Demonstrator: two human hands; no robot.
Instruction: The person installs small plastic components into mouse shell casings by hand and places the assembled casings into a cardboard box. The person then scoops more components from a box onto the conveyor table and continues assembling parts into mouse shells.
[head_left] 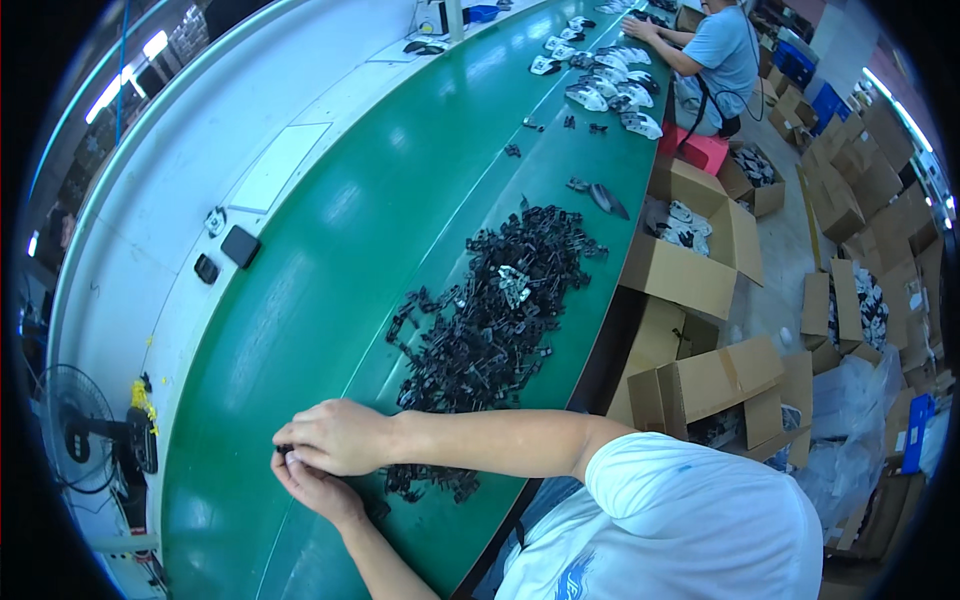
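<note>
A long green bench curved through a workshop, with open cardboard boxes crowded along its right side and a fan at the lower left. A heap of small black parts was spread across the middle of the bench, just beyond the hands. Near the bench's front edge, a small black part was pinched between both hands — the right hand laid over the left hand, each grip closed on it, most of the piece hidden by fingers. The part was judged light, stiff and probably plastic; it would best be taken by its edges with fingertips, since so small a piece could easily be dropped. Farther along, white and black pieces were handled by another person.
</note>
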